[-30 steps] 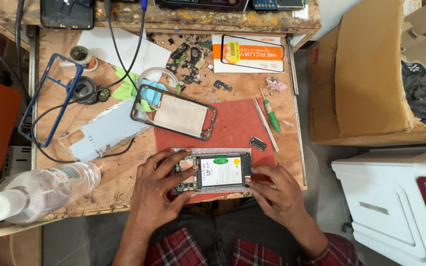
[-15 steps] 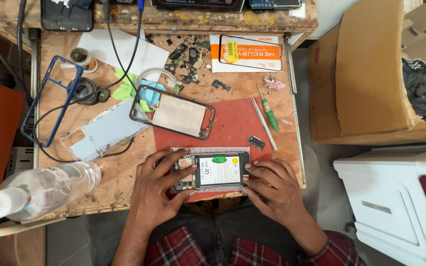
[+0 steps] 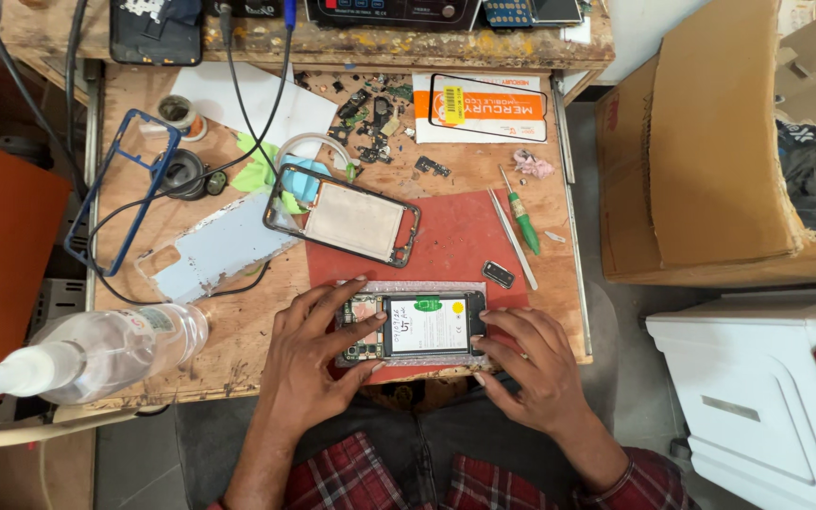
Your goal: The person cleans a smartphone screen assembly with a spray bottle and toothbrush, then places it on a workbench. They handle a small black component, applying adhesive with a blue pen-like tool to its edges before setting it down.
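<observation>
Wooden bench [image 3: 238,331] edge: left hand [image 3: 318,354] and right hand [image 3: 531,364] grip opened phone [image 3: 417,326], fingers hiding its ends.

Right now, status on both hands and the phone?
Left hand and right hand both gripping the opened phone, battery side up, on red mat. Tweezers, screwdriver lie clear beyond.

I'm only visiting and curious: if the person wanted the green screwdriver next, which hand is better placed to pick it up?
Probably the right hand. It rests at the right end of the opened phone, and the green screwdriver lies on that side, above it. The left hand sits farther away and would have to cross over the phone.
</observation>
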